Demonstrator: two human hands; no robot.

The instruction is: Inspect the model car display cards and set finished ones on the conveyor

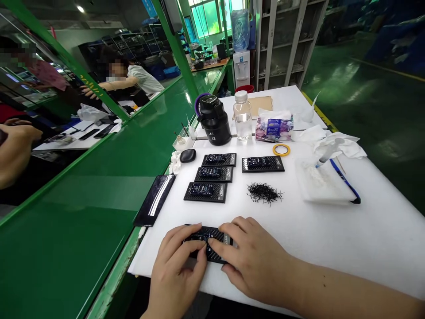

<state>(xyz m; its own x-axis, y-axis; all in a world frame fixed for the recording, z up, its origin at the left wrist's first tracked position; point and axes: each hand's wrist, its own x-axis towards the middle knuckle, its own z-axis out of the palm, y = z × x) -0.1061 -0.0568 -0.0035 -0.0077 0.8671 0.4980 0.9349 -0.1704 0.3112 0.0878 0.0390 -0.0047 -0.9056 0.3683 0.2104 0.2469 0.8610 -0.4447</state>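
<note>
Half-curled, grips unclear, your left hand [181, 261] and right hand [255, 252] seemingly adjust a car [196, 237] near the front table [348, 239] edge; next calls for gentleness.

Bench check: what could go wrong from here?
1. The left hand and right hand crowd the glossy model car bare-fingered; they might smudge it or push it askew on its plate.
2. The loose pile of black slivers could scatter if the right hand brushes it.
3. The tilted syringe might tip or drip.
</note>
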